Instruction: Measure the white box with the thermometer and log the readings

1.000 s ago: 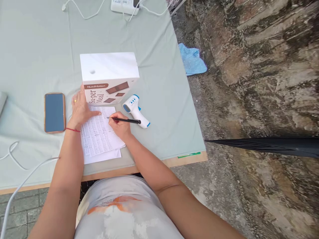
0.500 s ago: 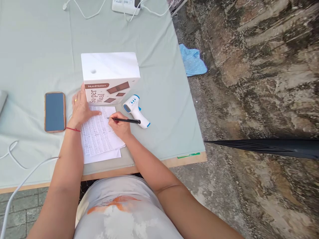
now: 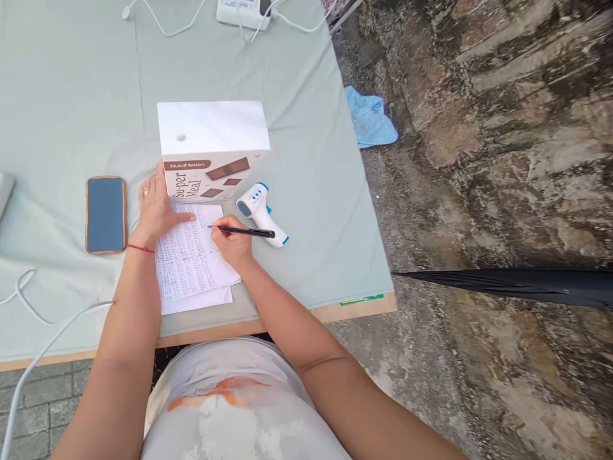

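Observation:
In my right hand (image 3: 234, 246) is a black pen (image 3: 249, 231), held in a writing grip with its tip on the upper right part of a sheet of paper (image 3: 189, 265) filled with rows of small handwriting. My left hand (image 3: 157, 209) is open, thumb stretched across the top of the sheet, fingers along the left side of a white NutriMotion box (image 3: 213, 128). The box stands upright just beyond the paper; some left fingertips are hidden by it. A white and blue infrared thermometer (image 3: 261, 214) lies right of the pen, close to its rear end.
A phone in a brown case (image 3: 105, 214) lies left of my left wrist. White cables (image 3: 33, 306) run at the left and the back, near a white device (image 3: 243, 11). The table's right edge borders rocky ground, with a blue cloth (image 3: 368, 118) hanging there.
My right hand and the pen have shifted slightly to the right across the sheet. My left hand, the box and the paper stay in place.

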Available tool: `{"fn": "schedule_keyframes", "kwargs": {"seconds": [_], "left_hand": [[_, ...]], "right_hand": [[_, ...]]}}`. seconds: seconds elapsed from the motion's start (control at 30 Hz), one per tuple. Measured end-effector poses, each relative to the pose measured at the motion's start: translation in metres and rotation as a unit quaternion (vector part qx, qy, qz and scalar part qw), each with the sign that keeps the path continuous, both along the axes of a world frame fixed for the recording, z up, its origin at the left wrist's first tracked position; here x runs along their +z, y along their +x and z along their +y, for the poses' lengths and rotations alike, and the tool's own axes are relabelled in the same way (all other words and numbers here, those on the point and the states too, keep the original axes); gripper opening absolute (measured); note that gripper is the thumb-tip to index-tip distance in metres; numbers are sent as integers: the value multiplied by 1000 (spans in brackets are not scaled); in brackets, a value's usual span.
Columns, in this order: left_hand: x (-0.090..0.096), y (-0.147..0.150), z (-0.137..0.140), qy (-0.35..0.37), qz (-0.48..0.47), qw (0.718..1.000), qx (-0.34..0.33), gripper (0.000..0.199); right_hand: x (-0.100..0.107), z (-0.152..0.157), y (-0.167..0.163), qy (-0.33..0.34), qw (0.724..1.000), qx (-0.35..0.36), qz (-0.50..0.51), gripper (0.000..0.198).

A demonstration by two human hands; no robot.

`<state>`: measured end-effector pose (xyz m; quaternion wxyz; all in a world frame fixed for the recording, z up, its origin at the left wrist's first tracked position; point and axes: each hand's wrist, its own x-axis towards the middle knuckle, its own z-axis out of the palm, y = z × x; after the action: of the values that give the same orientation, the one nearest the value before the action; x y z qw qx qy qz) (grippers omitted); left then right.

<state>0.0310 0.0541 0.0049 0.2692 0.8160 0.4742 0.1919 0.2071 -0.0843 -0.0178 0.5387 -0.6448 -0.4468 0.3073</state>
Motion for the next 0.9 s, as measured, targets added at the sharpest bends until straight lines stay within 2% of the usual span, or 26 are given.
{"fn": "schedule_keyframes", "kwargs": {"seconds": [0.77, 0.83, 0.9], "left_hand": [[4, 0, 1, -21, -16, 1000, -5, 130], [6, 0, 1, -22, -13, 1000, -4, 124], [7, 0, 0, -22, -11, 1000, -6, 111]], "right_hand": [[2, 0, 0, -27, 999, 4, -16, 10], [-1, 0, 0, -14, 1000, 5, -21, 10], [-3, -2, 2, 12, 999, -7, -29, 11]]}}
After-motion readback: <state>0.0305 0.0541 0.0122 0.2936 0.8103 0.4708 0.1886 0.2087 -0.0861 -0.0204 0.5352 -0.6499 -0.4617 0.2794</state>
